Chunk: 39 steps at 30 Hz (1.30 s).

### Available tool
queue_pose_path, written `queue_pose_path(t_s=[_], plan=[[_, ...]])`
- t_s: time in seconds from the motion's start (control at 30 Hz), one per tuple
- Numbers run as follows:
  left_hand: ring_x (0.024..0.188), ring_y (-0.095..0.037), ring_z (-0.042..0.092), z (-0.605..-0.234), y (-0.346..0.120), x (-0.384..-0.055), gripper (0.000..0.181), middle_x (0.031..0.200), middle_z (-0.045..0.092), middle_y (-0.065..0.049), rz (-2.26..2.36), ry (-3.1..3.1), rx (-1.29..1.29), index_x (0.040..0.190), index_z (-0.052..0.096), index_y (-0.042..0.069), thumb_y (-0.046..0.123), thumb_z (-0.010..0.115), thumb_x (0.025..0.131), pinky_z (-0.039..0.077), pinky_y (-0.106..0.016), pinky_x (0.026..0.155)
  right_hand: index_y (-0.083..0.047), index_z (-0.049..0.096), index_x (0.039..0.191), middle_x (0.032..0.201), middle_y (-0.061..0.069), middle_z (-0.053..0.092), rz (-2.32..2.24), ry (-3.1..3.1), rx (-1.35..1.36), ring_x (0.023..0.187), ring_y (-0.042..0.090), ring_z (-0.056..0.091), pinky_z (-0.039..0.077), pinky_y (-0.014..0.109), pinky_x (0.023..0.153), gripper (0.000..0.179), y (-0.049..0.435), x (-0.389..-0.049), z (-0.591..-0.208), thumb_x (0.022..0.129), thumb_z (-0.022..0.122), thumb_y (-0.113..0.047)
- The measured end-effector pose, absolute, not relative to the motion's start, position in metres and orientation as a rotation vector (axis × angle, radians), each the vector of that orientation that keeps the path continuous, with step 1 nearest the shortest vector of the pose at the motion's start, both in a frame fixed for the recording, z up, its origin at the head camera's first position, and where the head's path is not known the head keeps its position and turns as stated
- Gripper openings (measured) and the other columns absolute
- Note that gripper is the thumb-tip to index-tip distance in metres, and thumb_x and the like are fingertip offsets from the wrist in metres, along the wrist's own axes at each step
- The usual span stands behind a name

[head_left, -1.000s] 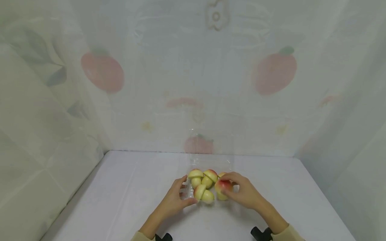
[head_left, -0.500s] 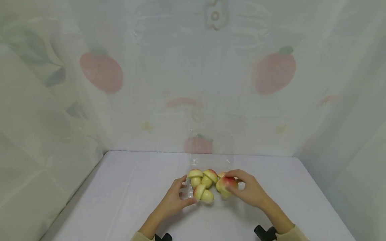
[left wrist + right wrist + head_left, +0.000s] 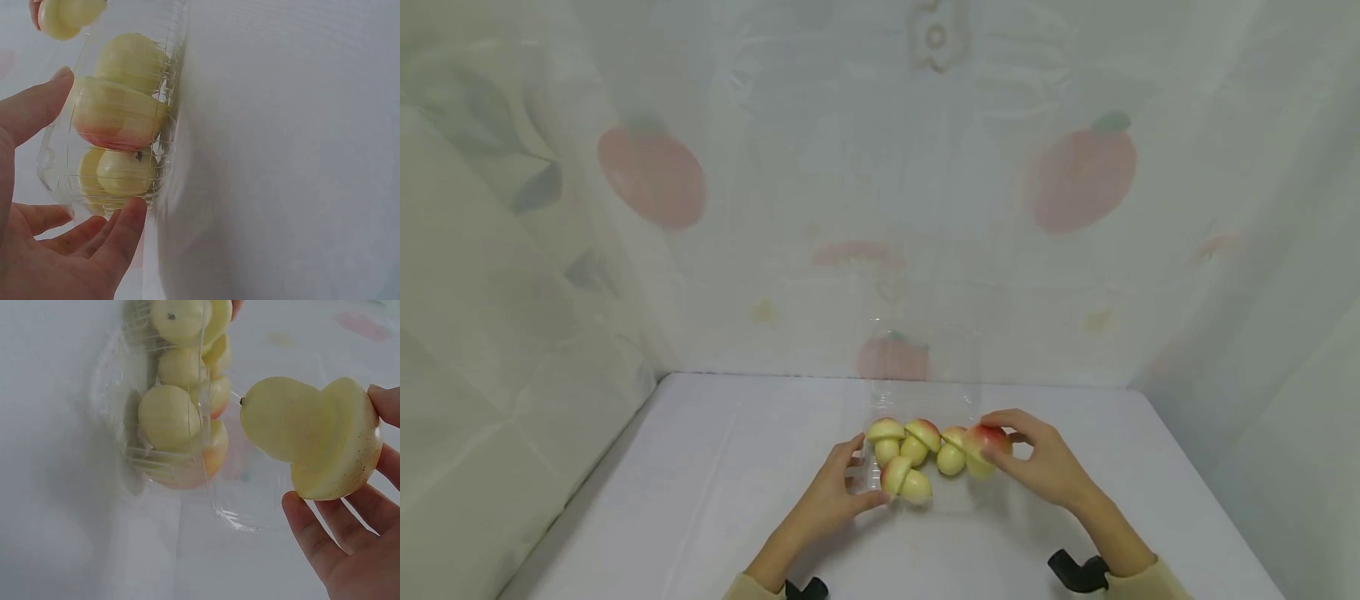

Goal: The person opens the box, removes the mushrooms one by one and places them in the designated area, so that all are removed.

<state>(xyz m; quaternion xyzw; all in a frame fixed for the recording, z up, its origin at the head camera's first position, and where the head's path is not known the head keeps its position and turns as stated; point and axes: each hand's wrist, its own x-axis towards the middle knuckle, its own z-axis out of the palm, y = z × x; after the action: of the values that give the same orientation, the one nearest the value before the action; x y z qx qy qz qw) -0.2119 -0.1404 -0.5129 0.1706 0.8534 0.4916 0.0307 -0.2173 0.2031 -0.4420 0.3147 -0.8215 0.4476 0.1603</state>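
A clear plastic clamshell box (image 3: 51, 169) holds several mushroom-shaped apple pieces (image 3: 887, 439), pale yellow with red-blushed caps. Three form a back row, and another lies tilted at the front left. My left hand (image 3: 831, 492) grips the box's left front corner, its thumb by the front rim and its fingertips against the side wall. My right hand (image 3: 1041, 460) holds one more mushroom-shaped apple piece (image 3: 312, 434) by its cap, between thumb and fingers. In the right wrist view its stem points toward the box, above the rim.
The clear lid (image 3: 955, 354) stands open behind the box, against a pale curtain (image 3: 880, 167) printed with red fruit. A white cloth covers the table (image 3: 737, 442). Curtains also flank both sides. A black wrist mount (image 3: 1078, 572) shows at each sleeve.
My right hand has carried its apple piece from the box's front right toward the right and slightly back, uncovering the rightmost back-row piece. My left hand has stayed at the corner.
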Motion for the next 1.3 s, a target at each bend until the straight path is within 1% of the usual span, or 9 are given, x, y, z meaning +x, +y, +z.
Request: queue_pose_path(t_s=[0.1, 0.33, 0.6, 0.9, 1.0, 1.17, 1.3], plan=[[0.127, -0.041, 0.053, -0.513, -0.141, -0.212, 0.102, 0.148, 0.041, -0.020, 1.518, 2.629, 0.525, 0.157, 0.029, 0.002, 0.040, 0.086, 0.082, 0.055, -0.045, 0.099, -0.010, 0.071, 0.118, 0.116, 0.000, 0.071, 1.273, -2.342, 0.889, 0.107, 0.013, 0.064, 0.059, 0.028, 0.082, 0.030, 0.207, -0.218, -0.441, 0.089, 0.078, -0.006], [0.129, -0.041, 0.051, -0.512, -0.141, -0.212, 0.103, 0.148, 0.040, -0.020, 1.518, 2.621, 0.531, 0.157, 0.028, 0.001, 0.039, 0.087, 0.082, 0.055, -0.044, 0.099, -0.007, 0.070, 0.120, 0.117, 0.006, 0.071, 1.266, -2.331, 0.881, 0.108, 0.013, 0.064, 0.058, 0.025, 0.083, 0.033, 0.214, -0.217, -0.437, 0.088, 0.078, -0.002], [0.128, -0.041, 0.053, -0.512, -0.141, -0.211, 0.102, 0.148, 0.041, -0.020, 1.516, 2.627, 0.522, 0.157, 0.029, 0.000, 0.038, 0.087, 0.082, 0.055, -0.045, 0.098, -0.006, 0.070, 0.120, 0.117, 0.008, 0.071, 1.266, -2.302, 0.851, 0.107, 0.012, 0.064, 0.056, 0.022, 0.082, 0.036, 0.222, -0.219, -0.437, 0.086, 0.078, 0.002], [0.127, -0.040, 0.053, -0.515, -0.140, -0.210, 0.102, 0.150, 0.040, -0.019, 1.529, 2.612, 0.494, 0.158, 0.029, 0.004, 0.041, 0.086, 0.082, 0.054, -0.046, 0.100, -0.009, 0.070, 0.121, 0.117, 0.005, 0.071, 1.302, -2.349, 0.741, 0.105, 0.009, 0.063, 0.055, 0.019, 0.084, 0.032, 0.232, -0.226, -0.444, 0.090, 0.077, -0.003], [0.128, -0.040, 0.053, -0.515, -0.140, -0.210, 0.103, 0.150, 0.040, -0.018, 1.524, 2.617, 0.492, 0.158, 0.029, 0.004, 0.043, 0.086, 0.082, 0.054, -0.046, 0.100, -0.008, 0.070, 0.121, 0.118, 0.006, 0.071, 1.293, -2.368, 0.710, 0.103, 0.008, 0.064, 0.055, 0.019, 0.083, 0.032, 0.236, -0.228, -0.445, 0.090, 0.077, -0.004], [0.127, -0.041, 0.053, -0.514, -0.140, -0.210, 0.102, 0.150, 0.040, -0.019, 1.523, 2.615, 0.519, 0.158, 0.028, 0.002, 0.041, 0.085, 0.083, 0.055, -0.047, 0.098, -0.007, 0.070, 0.122, 0.120, 0.007, 0.071, 1.314, -2.435, 0.624, 0.100, 0.007, 0.064, 0.057, 0.023, 0.082, 0.031, 0.240, -0.232, -0.445, 0.092, 0.077, -0.010], [0.127, -0.042, 0.053, -0.513, -0.141, -0.210, 0.101, 0.149, 0.040, -0.020, 1.519, 2.616, 0.524, 0.158, 0.028, 0.001, 0.040, 0.085, 0.083, 0.055, -0.046, 0.098, -0.007, 0.069, 0.124, 0.121, 0.006, 0.070, 1.318, -2.485, 0.572, 0.103, 0.007, 0.063, 0.057, 0.025, 0.084, 0.032, 0.243, -0.236, -0.447, 0.094, 0.076, -0.014]])
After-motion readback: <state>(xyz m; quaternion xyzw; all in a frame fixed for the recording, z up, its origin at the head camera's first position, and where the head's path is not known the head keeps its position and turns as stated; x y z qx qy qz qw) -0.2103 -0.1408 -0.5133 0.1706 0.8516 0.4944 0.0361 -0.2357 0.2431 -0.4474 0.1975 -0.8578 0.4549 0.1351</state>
